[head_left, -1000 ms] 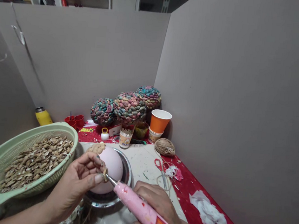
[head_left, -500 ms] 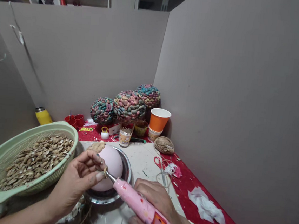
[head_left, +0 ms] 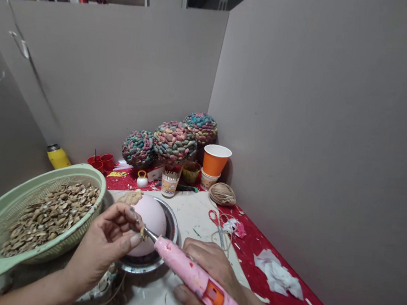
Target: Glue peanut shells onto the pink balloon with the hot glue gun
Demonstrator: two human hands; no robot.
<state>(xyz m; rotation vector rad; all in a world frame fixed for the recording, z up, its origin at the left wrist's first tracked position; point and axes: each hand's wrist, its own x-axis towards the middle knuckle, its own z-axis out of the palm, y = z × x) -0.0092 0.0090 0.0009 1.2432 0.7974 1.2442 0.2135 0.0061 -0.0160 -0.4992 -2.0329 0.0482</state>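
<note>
My left hand (head_left: 103, 243) pinches a small tan shell piece (head_left: 143, 233) between thumb and fingers. My right hand (head_left: 219, 266) is wrapped round a pink hot glue gun (head_left: 187, 271) with an orange part near its rear. The gun's metal nozzle touches or nearly touches the shell piece. Just behind them, a smooth pale pink ball (head_left: 153, 217), perhaps a balloon, rests in a round metal bowl (head_left: 175, 229). A patch of tan shells (head_left: 130, 197) covers the ball's upper left. My left hand hides part of the ball and bowl.
At the left stands a green colander (head_left: 96, 176) heaped with nut shells (head_left: 53, 215). Behind are shell-covered coloured balls (head_left: 174, 142), an orange cup (head_left: 216, 162) and a paper cup (head_left: 169, 185). Twine (head_left: 222, 194), red-handled scissors (head_left: 213, 216) and crumpled tissue (head_left: 278, 272) lie right. Grey partitions enclose the table.
The whole view has shifted slightly, with things sitting a little higher and further left. Both hands keep nearly the same pose, the nozzle still at the shell piece.
</note>
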